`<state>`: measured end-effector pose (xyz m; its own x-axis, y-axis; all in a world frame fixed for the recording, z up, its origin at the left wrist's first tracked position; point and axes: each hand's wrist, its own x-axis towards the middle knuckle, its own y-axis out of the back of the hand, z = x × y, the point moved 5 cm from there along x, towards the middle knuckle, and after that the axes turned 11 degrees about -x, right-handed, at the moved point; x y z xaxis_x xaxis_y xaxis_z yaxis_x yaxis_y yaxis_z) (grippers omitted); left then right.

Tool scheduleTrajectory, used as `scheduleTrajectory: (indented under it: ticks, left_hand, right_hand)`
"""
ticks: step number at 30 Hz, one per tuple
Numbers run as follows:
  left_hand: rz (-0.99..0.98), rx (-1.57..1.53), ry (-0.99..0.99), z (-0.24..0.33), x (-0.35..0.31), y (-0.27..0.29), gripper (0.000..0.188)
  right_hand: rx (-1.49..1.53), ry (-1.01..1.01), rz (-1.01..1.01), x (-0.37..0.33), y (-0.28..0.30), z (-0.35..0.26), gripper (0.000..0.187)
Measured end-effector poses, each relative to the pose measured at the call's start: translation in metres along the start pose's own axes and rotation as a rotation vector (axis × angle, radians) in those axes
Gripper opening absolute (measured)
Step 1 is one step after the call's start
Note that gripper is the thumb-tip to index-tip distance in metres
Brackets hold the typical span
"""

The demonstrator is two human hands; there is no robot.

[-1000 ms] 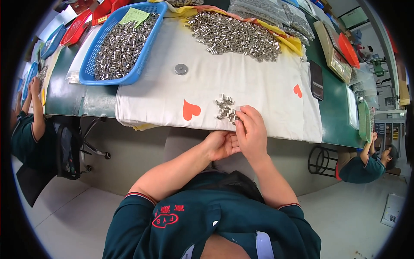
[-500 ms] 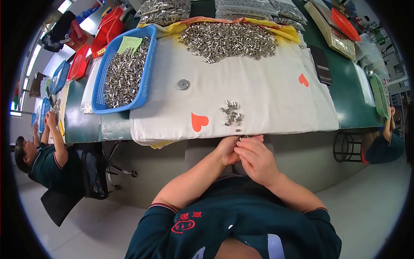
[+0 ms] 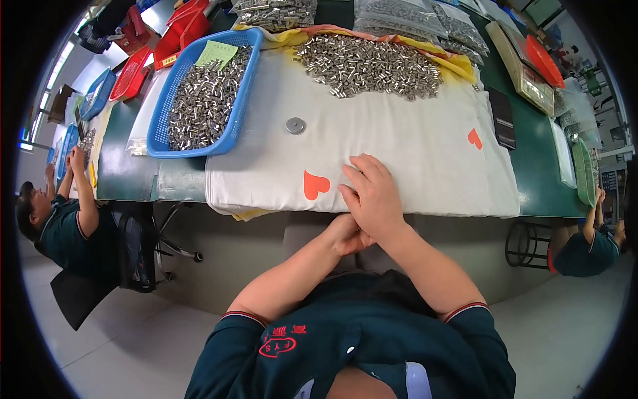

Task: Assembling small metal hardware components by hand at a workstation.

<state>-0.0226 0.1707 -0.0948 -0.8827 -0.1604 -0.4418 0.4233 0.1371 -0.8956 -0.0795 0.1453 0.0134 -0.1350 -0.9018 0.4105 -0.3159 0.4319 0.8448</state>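
My right hand [image 3: 373, 196] lies palm down on the white cloth [image 3: 438, 173] near its front edge. Its fingers are stretched forward and slightly apart, and whatever lies beneath the palm is hidden. Just below the table edge, my left hand [image 3: 347, 234] is curled in front of my lap, partly covered by my right wrist; what it holds, if anything, cannot be seen. To the left of my right hand a grey metal disc [image 3: 296, 126] rests on the cloth. Farther back is a wide heap of small silvery metal sleeves [image 3: 369, 65].
A blue basket [image 3: 154, 133] full of similar metal pieces stands at left, with a yellow-green note [image 3: 216, 53]. Bagged metal parts [image 3: 399, 20] lie at the back. A dark phone-like slab [image 3: 502, 118] and a scale [image 3: 525, 70] are at right. Co-workers [image 3: 63, 216] sit on both sides.
My right hand has left my left hand and moved forward onto the cloth, covering the spot where a small group of metal sleeves lay. My left hand stays below the edge. The view has shifted slightly.
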Motion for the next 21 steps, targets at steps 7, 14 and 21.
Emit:
scheduleTrajectory:
  ticks: [7, 14, 21]
  left_hand:
    - [0.004, -0.023, 0.067, 0.004, 0.001, 0.014, 0.029]
    - [-0.067, -0.174, 0.066, -0.005, 0.018, 0.02, 0.04]
    - [-0.11, -0.062, 0.026, 0.002, 0.001, -0.003, 0.036]
  right_hand:
    - [0.02, 0.064, 0.087, -0.005, -0.009, -0.016, 0.022]
    - [-0.025, 0.011, 0.098, -0.029, 0.009, -0.009, 0.021]
    - [0.005, 0.087, 0.055, -0.054, 0.018, -0.019, 0.02]
